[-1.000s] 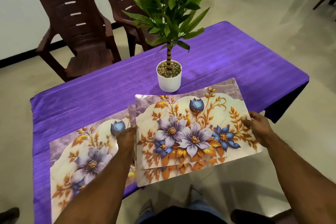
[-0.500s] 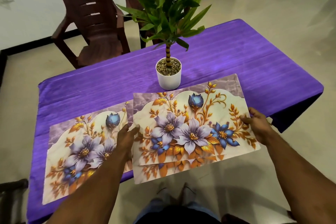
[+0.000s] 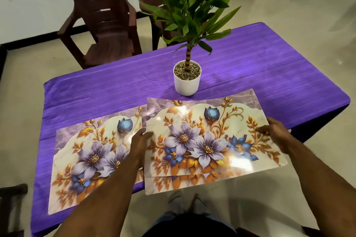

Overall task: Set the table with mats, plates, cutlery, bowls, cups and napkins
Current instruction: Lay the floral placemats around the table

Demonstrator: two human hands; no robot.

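One floral mat (image 3: 88, 159) lies flat on the left part of the purple-covered table (image 3: 260, 67). I hold a stack of at least two more floral mats (image 3: 202, 140) over the table's near edge, its front part overhanging the floor. My left hand (image 3: 139, 146) grips the stack's left edge, thumb on top. At the right edge, my right hand (image 3: 275, 132) pinches the stack. The lower mat peeks out at the front of the stack.
A potted plant in a white pot (image 3: 186, 81) stands at the table's middle, just beyond the held mats. Two dark brown plastic chairs (image 3: 104, 17) stand behind the table's far left side. Tiled floor surrounds the table.
The view has shifted so the table sits more centrally and the lying mat shows fully. The held stack stays between my hands, nearly unmoved relative to the pot.
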